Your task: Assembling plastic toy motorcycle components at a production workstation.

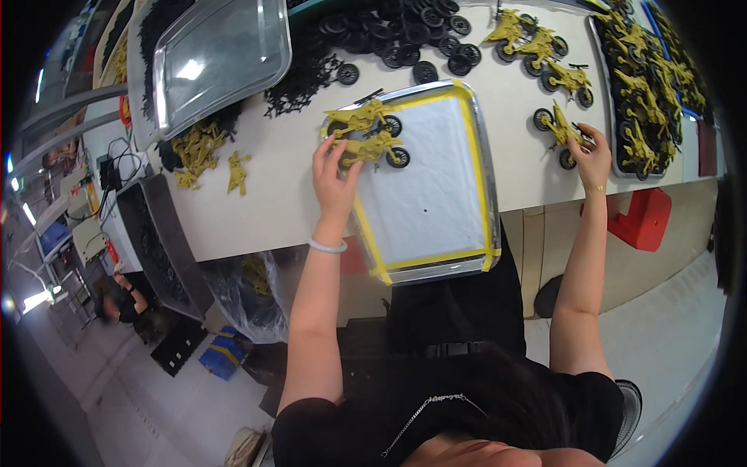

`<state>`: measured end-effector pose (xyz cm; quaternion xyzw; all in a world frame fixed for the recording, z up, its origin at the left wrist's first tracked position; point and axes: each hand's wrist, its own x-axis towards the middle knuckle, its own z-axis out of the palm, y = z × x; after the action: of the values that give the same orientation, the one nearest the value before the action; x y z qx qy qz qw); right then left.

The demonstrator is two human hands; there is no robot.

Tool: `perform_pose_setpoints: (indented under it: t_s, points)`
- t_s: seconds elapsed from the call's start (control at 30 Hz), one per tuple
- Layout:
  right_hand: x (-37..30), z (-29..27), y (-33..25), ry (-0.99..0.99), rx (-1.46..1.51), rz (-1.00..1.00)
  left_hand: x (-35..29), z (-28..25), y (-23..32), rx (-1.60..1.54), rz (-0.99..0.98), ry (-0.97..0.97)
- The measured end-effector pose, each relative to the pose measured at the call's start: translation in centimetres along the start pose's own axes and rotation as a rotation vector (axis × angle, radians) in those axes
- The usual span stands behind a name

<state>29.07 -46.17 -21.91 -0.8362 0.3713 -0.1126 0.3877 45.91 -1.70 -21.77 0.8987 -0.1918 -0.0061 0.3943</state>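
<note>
White worktable (241, 218): spans nine to three o'clock through twelve. Beige panel (533, 253) below its edge, three o'clock. Floor (128, 393): pale grey at eight o'clock, lighter at four. Mesh chair back (630, 416): four o'clock, partly hidden. Second bench (88, 237), cables near it: nine o'clock. Lighting: bright lamp (36, 300) at nine o'clock; strip light (40, 86) at ten. Outer rim dark.

Around the Workroom

A red plastic object (647, 219) shows at right, above the pale floor (669, 311). At left, a blue box (223, 354) with yellow bands lies beside a black panel (179, 350) with white squares. Farther back are a co-worker (128, 311) in dark clothes, tangled black cables (120, 159) and a bright lamp (39, 299)
</note>
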Motion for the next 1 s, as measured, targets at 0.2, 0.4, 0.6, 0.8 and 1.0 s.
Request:
perform_pose_setpoints:
  t_s: [0.2, 0.4, 0.6, 0.8, 1.0]
  points:
    - [-8.0, 6.6, -13.5, -0.412, 0.345, -0.365, -0.2, -0.5, 0.1, 0.026, 0.004, 0.011]
    - [-13.5, 17.6, -17.3, -0.407, 0.205, -0.620, 0.3, -1.1, 1.2, -0.032, -0.022, -0.006]
    - [-12.7, 19.2, -17.9, -0.219, 0.078, -0.712, -2.2, -2.1, -0.5, -0.104, -0.054, 0.096]
    - [-12.1, 18.2, -17.9, -0.340, 0.021, -0.734, -4.4, -1.0, 1.3, 0.171, 0.195, -0.016]
    - [1.2, 12.0, -10.3, 0.334, -0.127, -0.534, -4.7, -0.8, 0.7, 0.156, 0.075, 0.002]
